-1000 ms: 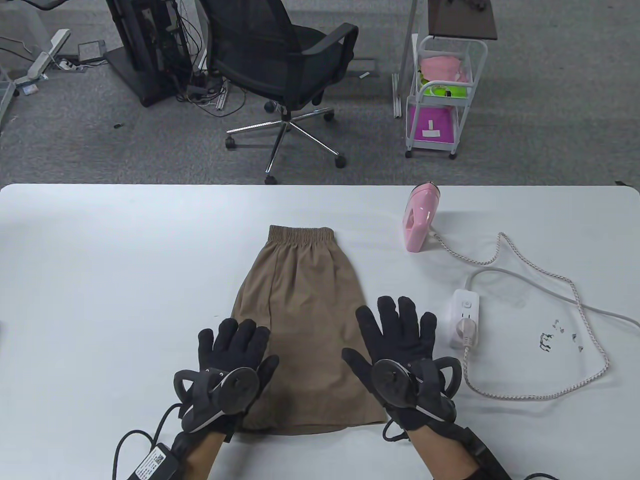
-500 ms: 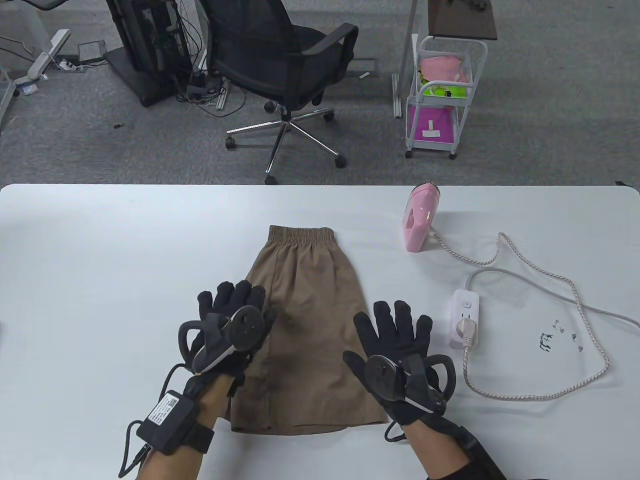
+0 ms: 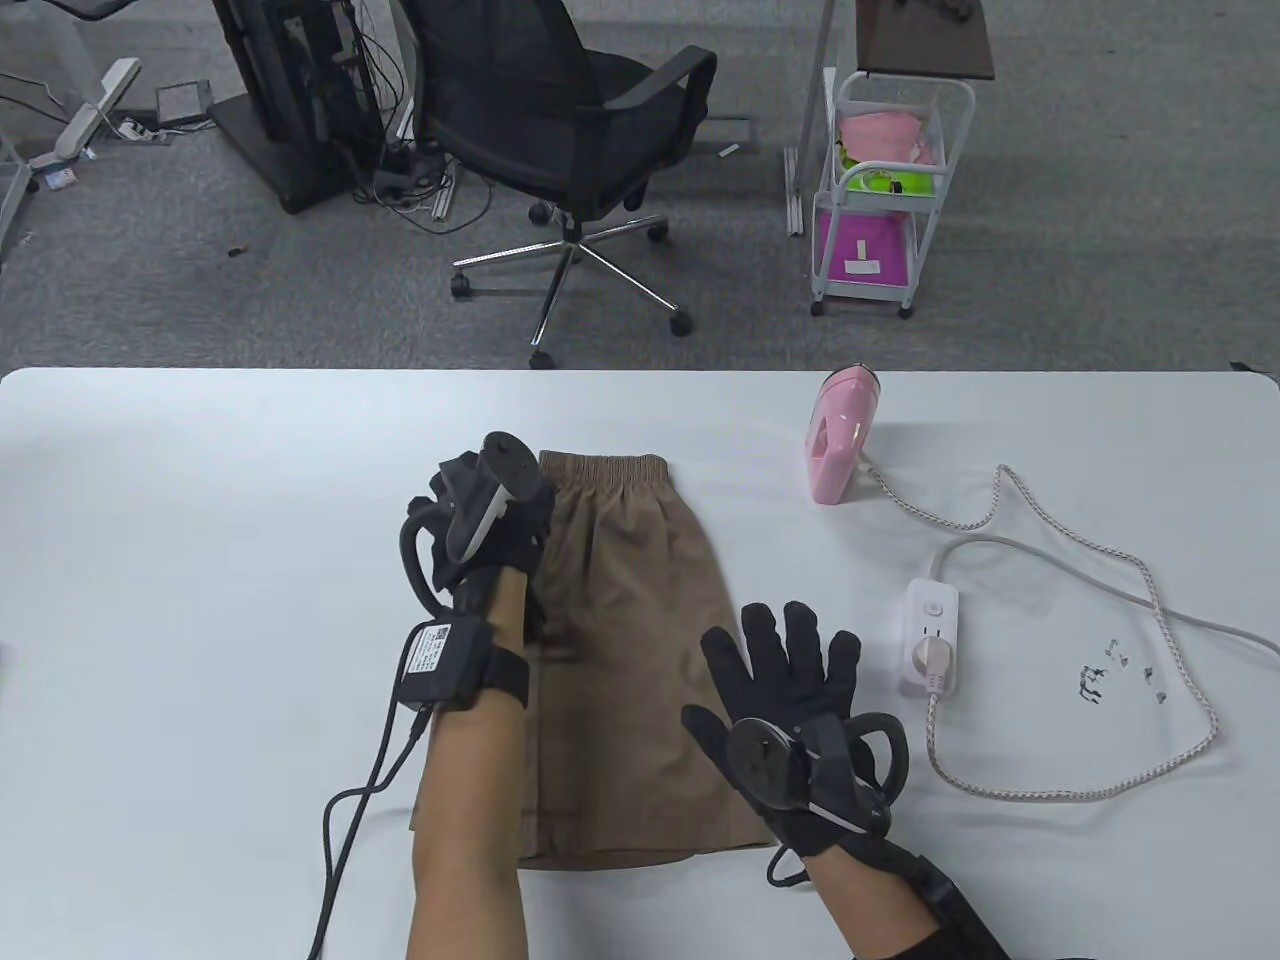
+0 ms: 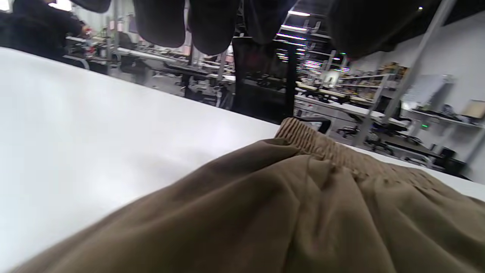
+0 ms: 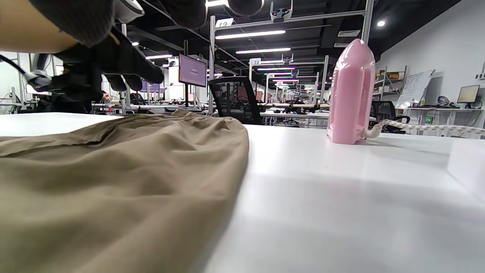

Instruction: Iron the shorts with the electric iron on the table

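Brown shorts [image 3: 620,620] lie flat in the middle of the white table [image 3: 200,560], elastic waistband at the far end. They also show in the left wrist view [image 4: 288,212] and the right wrist view [image 5: 113,170]. My left hand [image 3: 490,510] reaches over the shorts' left side up near the waistband, fingers spread open above the cloth. My right hand [image 3: 790,660] lies flat with spread fingers at the shorts' lower right edge. A pink electric iron [image 3: 840,435] stands upright at the far right, untouched; it also shows in the right wrist view [image 5: 350,93].
The iron's braided cord [image 3: 1100,560] loops to a white power strip [image 3: 930,635] right of my right hand. Small dark bits [image 3: 1120,675] lie further right. A black office chair [image 3: 570,130] and a white cart [image 3: 885,190] stand beyond the table's far edge.
My left hand has slid forward along the shorts' left side from the hem area up to the waistband. My right hand has stayed almost still at the lower right edge.
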Tool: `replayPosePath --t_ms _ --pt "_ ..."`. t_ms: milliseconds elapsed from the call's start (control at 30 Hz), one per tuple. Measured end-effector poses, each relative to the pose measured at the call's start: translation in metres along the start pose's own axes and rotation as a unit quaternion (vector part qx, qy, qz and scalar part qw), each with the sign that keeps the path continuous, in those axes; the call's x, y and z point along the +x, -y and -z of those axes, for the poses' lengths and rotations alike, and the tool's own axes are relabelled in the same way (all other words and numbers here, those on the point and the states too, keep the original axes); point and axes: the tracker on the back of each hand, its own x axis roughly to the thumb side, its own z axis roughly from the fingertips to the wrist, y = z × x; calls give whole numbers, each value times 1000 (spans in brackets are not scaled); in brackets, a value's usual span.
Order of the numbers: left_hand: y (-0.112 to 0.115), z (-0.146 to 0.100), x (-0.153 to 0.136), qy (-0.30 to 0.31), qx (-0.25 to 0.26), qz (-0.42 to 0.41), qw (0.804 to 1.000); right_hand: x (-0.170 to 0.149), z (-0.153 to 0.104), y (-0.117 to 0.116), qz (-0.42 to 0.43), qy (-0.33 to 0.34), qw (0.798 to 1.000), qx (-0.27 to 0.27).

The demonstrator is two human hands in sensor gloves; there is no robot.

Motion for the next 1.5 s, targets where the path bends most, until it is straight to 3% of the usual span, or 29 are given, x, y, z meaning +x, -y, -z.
replayPosePath --t_ms 367,433,633,767,933,1133,1300,1500 --pt "48 63 26 -68 -80 -7 994 2 2 -4 6 6 1000 19" --pt "47 67 30 -74 -46 24 996 1 2 -4 9 4 1000 22" --pt "43 76 33 -53 -122 -68 989 -3 4 -6 8 -6 1000 29" --pt "43 71 30 -27 -97 -87 991 -5 4 -6 9 -13 1000 22" --pt "36 53 29 18 -47 -127 991 -8 2 -3 8 -17 1000 9" --pt "-1 8 30 128 86 -150 977 -16 2 -3 15 -32 999 5" --pt "-38 -41 17 206 172 -224 937 -27 1 1 37 -46 998 -8" --pt "-64 -98 -12 298 168 -372 863 -40 -3 28 119 -39 991 -42"
